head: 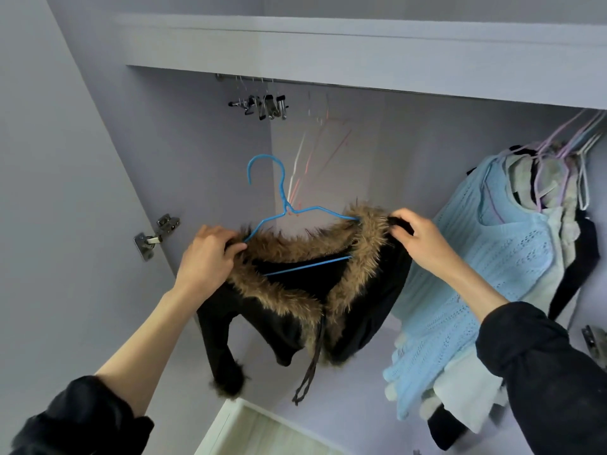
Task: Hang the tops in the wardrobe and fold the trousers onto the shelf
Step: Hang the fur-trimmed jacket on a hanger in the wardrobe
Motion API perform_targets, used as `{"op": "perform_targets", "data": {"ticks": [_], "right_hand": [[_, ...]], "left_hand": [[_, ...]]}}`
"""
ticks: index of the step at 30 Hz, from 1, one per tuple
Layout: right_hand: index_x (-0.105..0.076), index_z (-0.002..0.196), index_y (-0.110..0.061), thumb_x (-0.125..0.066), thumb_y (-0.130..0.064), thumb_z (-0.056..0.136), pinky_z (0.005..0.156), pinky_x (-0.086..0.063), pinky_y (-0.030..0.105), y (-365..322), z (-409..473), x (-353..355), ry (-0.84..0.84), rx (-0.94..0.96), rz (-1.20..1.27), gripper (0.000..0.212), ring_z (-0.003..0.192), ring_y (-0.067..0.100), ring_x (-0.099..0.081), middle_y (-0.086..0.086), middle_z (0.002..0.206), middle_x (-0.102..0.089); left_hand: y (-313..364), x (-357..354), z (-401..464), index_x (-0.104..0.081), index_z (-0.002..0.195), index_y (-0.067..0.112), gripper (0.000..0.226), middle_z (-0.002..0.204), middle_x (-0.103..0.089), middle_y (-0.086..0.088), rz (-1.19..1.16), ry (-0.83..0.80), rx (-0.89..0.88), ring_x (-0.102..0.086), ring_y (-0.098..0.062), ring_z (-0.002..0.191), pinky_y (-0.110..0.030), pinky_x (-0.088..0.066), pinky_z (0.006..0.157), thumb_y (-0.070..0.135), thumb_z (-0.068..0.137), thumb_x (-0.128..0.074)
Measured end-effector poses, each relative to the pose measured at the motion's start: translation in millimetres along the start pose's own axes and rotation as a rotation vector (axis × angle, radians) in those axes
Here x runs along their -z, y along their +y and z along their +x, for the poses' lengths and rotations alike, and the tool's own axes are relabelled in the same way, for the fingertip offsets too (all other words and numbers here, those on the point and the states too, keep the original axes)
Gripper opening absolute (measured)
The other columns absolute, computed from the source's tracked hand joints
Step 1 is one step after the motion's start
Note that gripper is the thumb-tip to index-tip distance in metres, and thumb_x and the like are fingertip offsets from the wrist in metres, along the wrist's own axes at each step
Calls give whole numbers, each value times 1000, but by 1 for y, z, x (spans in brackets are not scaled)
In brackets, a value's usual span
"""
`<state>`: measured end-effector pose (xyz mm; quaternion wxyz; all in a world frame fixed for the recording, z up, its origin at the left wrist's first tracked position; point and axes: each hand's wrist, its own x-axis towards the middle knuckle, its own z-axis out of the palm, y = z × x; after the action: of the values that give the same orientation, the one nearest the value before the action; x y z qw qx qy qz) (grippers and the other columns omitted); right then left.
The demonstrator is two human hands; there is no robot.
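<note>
A black top with a brown fur collar (pixel 295 290) hangs on a blue wire hanger (pixel 279 192), held up inside the open wardrobe below the rail (pixel 230 77). My left hand (pixel 210 254) grips the top's left shoulder together with the hanger's end. My right hand (pixel 417 238) pinches the right shoulder fabric beside the fur. The hanger's hook points up and is free of the rail. One furry cuff (pixel 230 385) dangles low.
Several tops, a light blue knit (pixel 492 274) foremost, hang on pastel hangers at the right. Metal clip hangers (pixel 262 105) hang from the rail at the left, with thin empty hangers (pixel 308 152) beside them. The left door's hinge (pixel 154 236) juts out.
</note>
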<state>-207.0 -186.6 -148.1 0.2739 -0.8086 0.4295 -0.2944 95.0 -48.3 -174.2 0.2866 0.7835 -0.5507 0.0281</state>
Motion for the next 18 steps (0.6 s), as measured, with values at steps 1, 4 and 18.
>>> {"op": "perform_targets", "data": {"ticks": [1, 4, 18], "right_hand": [[-57, 114, -7, -49, -13, 97, 81, -33, 21, 2, -2, 2, -9, -12, -1, 20, 102, 12, -50, -2, 107, -57], [-58, 111, -7, -50, -13, 96, 78, -34, 24, 10, -7, 5, -25, -21, -41, 18, 98, 15, -54, -2, 103, -59], [-45, 138, -23, -57, -19, 92, 103, -32, 27, 9, -19, 17, -186, -10, -172, 47, 120, 6, -43, -12, 128, -46]], "left_hand": [[-1, -2, -2, -64, 108, 3, 26, 103, -62, -15, 16, -14, 3, -50, -34, 105, -45, -45, 84, 23, 92, -58], [3, -8, -6, -62, 104, 1, 21, 98, -61, -18, 3, -17, 10, -55, -38, 97, -44, -46, 78, 17, 93, -57], [40, -21, -5, -65, 94, -1, 8, 86, -59, -13, -118, 56, -216, -55, -35, 83, -31, -36, 70, 0, 87, -60]]}}
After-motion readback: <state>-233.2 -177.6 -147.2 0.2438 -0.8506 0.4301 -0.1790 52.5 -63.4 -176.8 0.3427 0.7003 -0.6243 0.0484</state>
